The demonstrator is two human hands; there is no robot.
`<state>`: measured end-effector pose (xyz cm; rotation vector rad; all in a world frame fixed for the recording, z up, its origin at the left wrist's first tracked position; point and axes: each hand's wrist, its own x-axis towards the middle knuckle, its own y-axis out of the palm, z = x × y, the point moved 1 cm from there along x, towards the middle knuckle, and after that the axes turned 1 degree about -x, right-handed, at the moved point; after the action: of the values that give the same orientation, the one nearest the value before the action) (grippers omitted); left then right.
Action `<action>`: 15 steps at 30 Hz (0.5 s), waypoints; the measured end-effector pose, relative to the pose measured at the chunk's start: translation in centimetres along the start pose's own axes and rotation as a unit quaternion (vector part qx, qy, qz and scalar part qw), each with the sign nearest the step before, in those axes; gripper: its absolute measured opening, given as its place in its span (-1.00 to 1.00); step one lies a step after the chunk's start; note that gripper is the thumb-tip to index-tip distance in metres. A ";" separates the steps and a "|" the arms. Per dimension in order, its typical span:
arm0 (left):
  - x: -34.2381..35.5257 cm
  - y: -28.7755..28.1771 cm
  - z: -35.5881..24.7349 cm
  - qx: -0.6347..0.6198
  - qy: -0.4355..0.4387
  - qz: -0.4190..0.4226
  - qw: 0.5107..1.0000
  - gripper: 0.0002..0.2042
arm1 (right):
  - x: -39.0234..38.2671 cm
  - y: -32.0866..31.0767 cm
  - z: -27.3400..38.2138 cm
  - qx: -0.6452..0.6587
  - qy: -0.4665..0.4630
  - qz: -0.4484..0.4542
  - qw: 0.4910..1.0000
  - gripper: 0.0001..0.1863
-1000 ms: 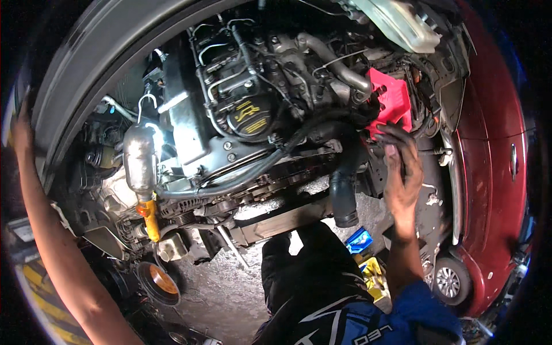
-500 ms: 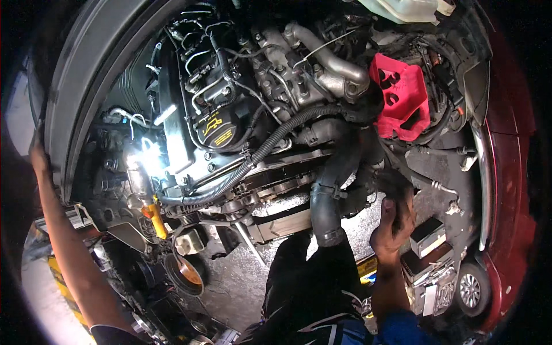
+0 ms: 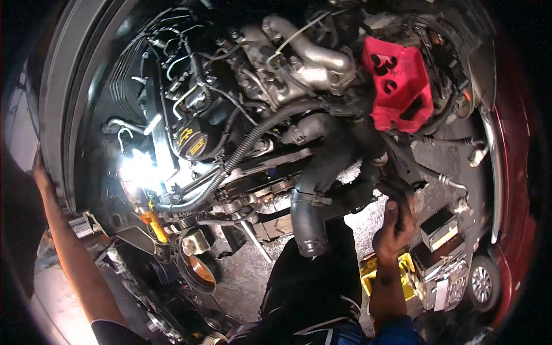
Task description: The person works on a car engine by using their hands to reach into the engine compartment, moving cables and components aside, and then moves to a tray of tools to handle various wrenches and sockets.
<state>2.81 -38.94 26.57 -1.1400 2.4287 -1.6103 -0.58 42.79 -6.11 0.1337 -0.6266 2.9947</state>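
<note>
My right hand [image 3: 395, 227] is raised beside the front of an open engine bay, thumb up and fingers curled. Its darkened fingers close around something in shadow that I cannot make out. Left of it hangs a thick black rubber hose [image 3: 313, 221] with a clamp around it and its lower end free. Far to the left, my left arm stretches out, and my left hand [image 3: 43, 177] rests against the edge of a dark curved panel [image 3: 57, 115]; its fingers are mostly hidden. Between the hands lies the engine, with a black oil filler cap [image 3: 198, 138].
A bright work light [image 3: 138, 172] with an orange-yellow clip [image 3: 154, 225] hangs at left. A red plastic tray [image 3: 399, 80] sits on the bay's right side. Below are a bowl of orange-brown liquid [image 3: 202, 271], a yellow crate [image 3: 407, 275], a tool tray [image 3: 443, 284] and a car wheel [image 3: 484, 282].
The whole view has shifted a little, so the engine and hose appear further left. More of the yellow crate shows. My right hand keeps nearly the same pose; my left stays at the panel.
</note>
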 end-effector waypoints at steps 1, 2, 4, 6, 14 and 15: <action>3.3 -2.6 -1.5 0.129 0.076 -0.008 0.989 -0.51 | -0.4 -1.6 -1.2 0.030 -0.032 -0.026 0.999 -0.67; 5.5 -3.6 -1.9 0.244 0.139 -0.025 0.959 -0.52 | -1.3 -3.1 -2.0 0.040 -0.014 -0.030 0.999 -0.71; 2.6 1.2 1.6 0.203 0.129 -0.019 0.971 -0.51 | -3.0 -3.0 -2.0 -0.012 0.001 -0.048 0.999 -0.78; 0.4 4.9 2.7 0.171 0.114 -0.017 0.978 -0.49 | -5.1 -3.0 -3.2 -0.042 -0.012 -0.075 0.996 -0.82; -1.4 1.3 -8.3 0.403 0.152 -0.132 0.893 -0.39 | -24.0 -1.9 -25.4 -0.089 0.211 0.029 0.973 -0.72; -1.4 6.2 -11.5 0.461 0.169 -0.147 0.859 -0.38 | -33.5 -8.1 -34.2 -0.255 -0.063 0.074 0.962 -0.70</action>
<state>-4.05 -27.78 26.50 -1.0820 1.2082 -2.7673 31.14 61.94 -37.50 0.2507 -1.4511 2.8570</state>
